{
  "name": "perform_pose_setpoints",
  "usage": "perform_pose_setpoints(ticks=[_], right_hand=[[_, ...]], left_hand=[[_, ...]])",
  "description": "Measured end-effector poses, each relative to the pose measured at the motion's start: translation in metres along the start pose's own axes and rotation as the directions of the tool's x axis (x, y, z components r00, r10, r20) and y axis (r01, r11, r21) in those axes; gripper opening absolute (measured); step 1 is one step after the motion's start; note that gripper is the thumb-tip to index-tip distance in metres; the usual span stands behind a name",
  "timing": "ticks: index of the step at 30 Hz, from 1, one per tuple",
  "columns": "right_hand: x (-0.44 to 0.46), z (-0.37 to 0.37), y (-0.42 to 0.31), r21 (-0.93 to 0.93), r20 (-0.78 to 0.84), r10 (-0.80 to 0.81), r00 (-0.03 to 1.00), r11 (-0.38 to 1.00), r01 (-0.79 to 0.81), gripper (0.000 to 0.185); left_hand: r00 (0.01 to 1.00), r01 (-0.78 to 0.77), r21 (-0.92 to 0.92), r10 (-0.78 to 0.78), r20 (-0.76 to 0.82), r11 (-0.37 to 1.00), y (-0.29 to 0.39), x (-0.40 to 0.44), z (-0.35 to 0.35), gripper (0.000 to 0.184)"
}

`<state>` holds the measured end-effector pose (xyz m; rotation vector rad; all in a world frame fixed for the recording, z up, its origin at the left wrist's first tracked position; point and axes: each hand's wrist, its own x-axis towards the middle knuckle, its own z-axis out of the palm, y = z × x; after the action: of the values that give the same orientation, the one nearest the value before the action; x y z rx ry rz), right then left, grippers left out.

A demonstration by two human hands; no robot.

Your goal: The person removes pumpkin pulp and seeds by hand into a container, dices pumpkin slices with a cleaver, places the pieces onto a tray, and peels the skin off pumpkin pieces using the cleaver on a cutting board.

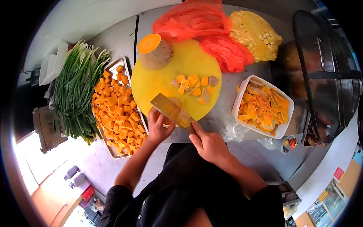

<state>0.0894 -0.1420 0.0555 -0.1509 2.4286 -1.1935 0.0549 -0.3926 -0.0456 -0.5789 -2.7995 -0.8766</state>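
Right hand: closed round the handle of the cleaver, at the near edge of the board, thumb and forefinger up by the blade; the right hand (211,146) comes in from the right below a rolled black sleeve
Cleaver (166,106): broad blade slanting up and left from the handle, over the near part of the board, its flat side showing
Left hand (159,126): fingers curled in close to the blade, at the near left edge of the board; the blade hides part of the view, so I cannot tell whether anything is gripped there
Cutting board (147,89): round and yellow, lying on the grey metal bench (227,104)
Squash block (157,56): upright at the far left edge of the board, orange cut face upward, pale rough side showing
Cut pieces (193,81): small orange chunks, some with pale rind, in a loose cluster right of the middle of the board, beyond the blade
Tray (120,62): metal, left of the board, heaped with orange cubes (119,113)
Spring onions (77,94): a long green bunch just left of the tray
White tub (237,102): right of the board, filled with orange peelings (278,100) and stringy pulp
Red plastic bag (193,20): crumpled at the far side, overlapping the board's edge
Yellow bag (255,36): beside the red one, with small pale round things inside
Clear plastic (234,132): crumpled near the tub, at the near edge of the bench
Mesh cover (325,75): black, at the far right
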Motion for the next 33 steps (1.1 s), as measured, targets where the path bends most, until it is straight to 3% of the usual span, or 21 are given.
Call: perform_pose_setpoints(ticks=[1,2,6,12,18,21,22,25,31,33], right_hand=[[-0.006,-0.001,-0.005,-0.031,0.013,-0.005,1.0,1.0,0.006,0.058],[-0.012,-0.003,-0.008,-0.063,0.025,-0.009,1.0,0.998,0.011,0.06],[-0.03,-0.008,-0.016,-0.17,0.075,0.036,0.997,0.985,-0.023,0.062],[-0.021,-0.013,-0.024,-0.191,0.092,0.082,0.992,0.979,-0.063,0.059],[0.078,0.028,-0.007,0.036,0.028,0.092,0.995,0.995,-0.093,0.038],[0.087,0.03,0.016,0.163,0.038,0.008,0.999,0.986,-0.014,0.036],[0.075,0.024,0.012,0.191,-0.042,-0.059,0.997,0.979,0.066,0.041],[0.026,-0.022,-0.015,0.086,0.151,0.144,0.978,0.984,-0.158,0.046],[0.017,-0.038,-0.014,0.028,0.276,0.216,0.936,0.972,-0.233,0.05],[0.033,-0.027,-0.008,0.058,0.244,0.166,0.955,0.981,-0.185,0.049]], left_hand=[[0.996,0.083,0.003,-0.083,-0.045,0.997,0.003,-0.006,0.007,0.057],[0.998,0.017,0.107,-0.01,-0.063,0.994,0.003,-0.008,0.012,0.057],[0.967,0.035,-0.026,-0.04,-0.253,0.999,0.011,-0.001,0.024,0.06],[0.963,0.068,-0.076,-0.086,-0.256,0.995,0.006,-0.002,0.029,0.056],[0.96,0.069,-0.049,-0.079,-0.267,0.996,0.015,0.007,0.029,0.05],[0.959,0.04,-0.041,-0.05,-0.279,0.998,0.01,0.01,0.027,0.049],[0.957,0.04,-0.041,-0.05,-0.286,0.998,0.01,0.011,0.029,0.049],[0.961,0.038,-0.052,-0.051,-0.272,0.998,0.011,0.005,0.029,0.053],[0.966,0.019,-0.034,-0.027,-0.257,0.999,0.014,0.01,0.025,0.054],[0.967,0.023,-0.047,-0.034,-0.253,0.999,0.011,0.009,0.027,0.053]])
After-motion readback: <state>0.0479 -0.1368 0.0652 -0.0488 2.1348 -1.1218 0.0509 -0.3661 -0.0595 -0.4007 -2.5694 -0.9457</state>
